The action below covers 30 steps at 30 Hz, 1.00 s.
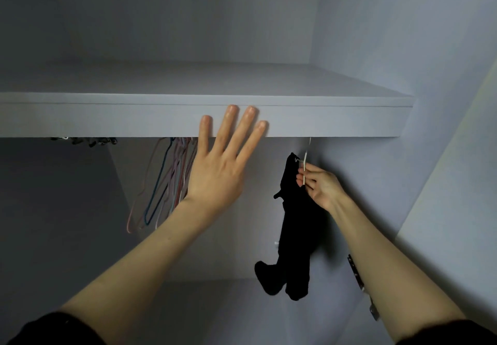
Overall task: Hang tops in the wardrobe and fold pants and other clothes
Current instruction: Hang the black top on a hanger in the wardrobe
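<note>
A black top [294,226] hangs at the lower right of centre on a thin white hanger [305,166], whose hook goes up behind the shelf [107,120]; probably it is on a rail, hidden there. The right hand [317,184] pinches the hanger's neck. The left hand [223,164] has a spread grip, fingers straight, in front of the shelf edge. Empty coloured hangers [166,183] hang left of it.
</note>
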Motion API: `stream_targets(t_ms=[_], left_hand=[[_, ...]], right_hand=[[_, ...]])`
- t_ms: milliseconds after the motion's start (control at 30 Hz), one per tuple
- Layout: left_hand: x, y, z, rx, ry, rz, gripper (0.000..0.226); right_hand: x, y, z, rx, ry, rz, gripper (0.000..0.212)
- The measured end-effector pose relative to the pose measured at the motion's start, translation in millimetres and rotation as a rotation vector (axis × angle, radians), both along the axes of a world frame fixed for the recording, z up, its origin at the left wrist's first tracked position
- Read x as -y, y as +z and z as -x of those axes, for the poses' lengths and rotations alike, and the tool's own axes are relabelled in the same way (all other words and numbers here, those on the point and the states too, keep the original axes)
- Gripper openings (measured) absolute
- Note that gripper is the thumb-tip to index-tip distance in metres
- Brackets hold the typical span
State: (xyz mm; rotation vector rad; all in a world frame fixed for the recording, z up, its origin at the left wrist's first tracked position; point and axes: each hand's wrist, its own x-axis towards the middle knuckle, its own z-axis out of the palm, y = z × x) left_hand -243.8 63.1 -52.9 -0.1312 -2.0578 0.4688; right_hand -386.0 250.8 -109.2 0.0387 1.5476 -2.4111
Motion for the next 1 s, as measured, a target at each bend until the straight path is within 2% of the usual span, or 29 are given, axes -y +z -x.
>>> stream_targets(t_ms=[133, 433, 600, 767, 1000], left_hand=[[1, -2, 3, -0.021, 0.0, 0.013, 0.103], [2, 0, 2, -0.037, 0.013, 0.027, 0.101], [3, 0, 4, -0.07, 0.012, 0.033, 0.1], [2, -4, 5, -0.09, 0.017, 0.029, 0.099], [1, -1, 9, -0.1, 0.013, 0.022, 0.102]], right_hand=[[4, 5, 14, -0.06, -0.063, -0.029, 0.037], [3, 16, 38, -0.092, -0.131, 0.072, 0.036], [7, 33, 59, -0.162, -0.175, 0.004, 0.035], [6, 32, 79, -0.166, -0.12, -0.11, 0.037], [12, 13, 102, -0.177, -0.295, -0.231, 0.027]])
